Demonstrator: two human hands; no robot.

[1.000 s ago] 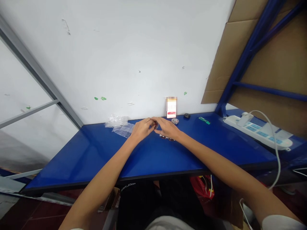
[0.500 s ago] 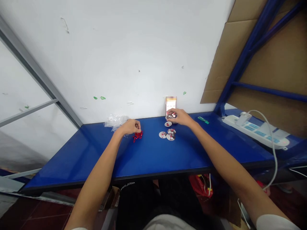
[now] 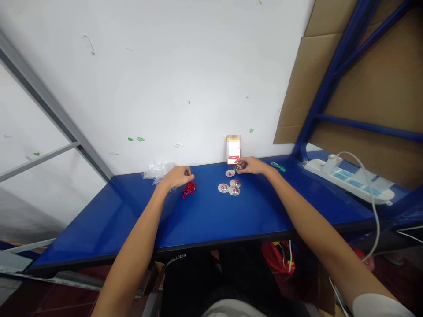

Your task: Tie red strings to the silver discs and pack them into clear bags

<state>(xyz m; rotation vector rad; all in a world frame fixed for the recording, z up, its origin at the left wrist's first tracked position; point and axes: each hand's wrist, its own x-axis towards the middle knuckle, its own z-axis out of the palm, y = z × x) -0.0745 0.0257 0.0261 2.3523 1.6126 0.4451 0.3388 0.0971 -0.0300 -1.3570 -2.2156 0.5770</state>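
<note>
My right hand [image 3: 251, 165] has its fingers closed round the edge of a small shiny metal cymbal [image 3: 238, 167], low at the back of the blue table [image 3: 205, 215]. Beside it lies another cymbal with a red cord [image 3: 230, 173]. Closer to me, several similar cymbals with red cords [image 3: 234, 190] lie grouped together, partly overlapping. My left hand [image 3: 178, 177] hovers by a small tangled pile of red cords [image 3: 189, 189], thumb and fingertips pinched together. Whatever its fingertips may hold is hidden.
A phone [image 3: 233, 149] leans upright against the white wall behind my right hand. Crumpled clear plastic [image 3: 157, 170] lies behind my left hand. Toward the right are a small green tool [image 3: 278, 166] and a white power strip [image 3: 348, 180] with a cable. A blue frame rises there.
My right hand has lowered the cymbal from in front of the phone to the tabletop, slightly to the right. My left hand stays by the red cords, its fingers slightly above them.
</note>
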